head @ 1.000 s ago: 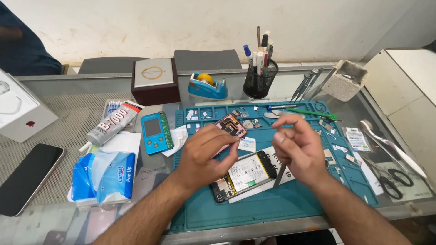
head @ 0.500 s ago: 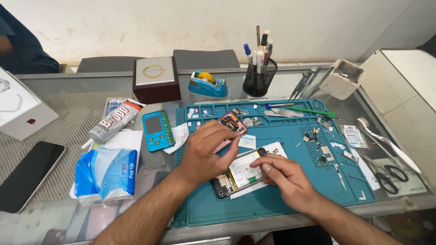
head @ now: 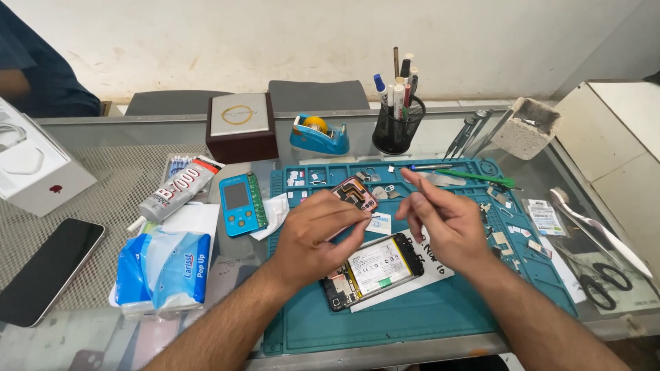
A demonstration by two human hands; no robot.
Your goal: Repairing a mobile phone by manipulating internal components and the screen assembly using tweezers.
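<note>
Glass worktop [head: 103, 178] carrying a teal mat [head: 412, 323] with moulded trays along its far edge, holding small screws and parts. White box [head: 31, 168], open, a white insert inside. Brown box [head: 240, 127], lid closed. Black mesh cup [head: 397, 130] holding pens and tools upright. Grey block [head: 526, 127] with tweezers leaning on it. Blue tissue pack [head: 165, 268]; dark phone [head: 45, 268] lying flat; glue tube [head: 177, 192]; tape dispenser [head: 318, 135]; scissors [head: 599, 288]. Opened phone [head: 375, 269] on the mat, battery exposed, below both hands. Left hand [head: 320, 240], grip clamped on a pink-edged frame [head: 355, 194] held above the mat. Right hand [head: 443, 220] just beside it, fingers loosely curled, thumb and forefinger nearly together; whether they pinch anything cannot be told.
</note>
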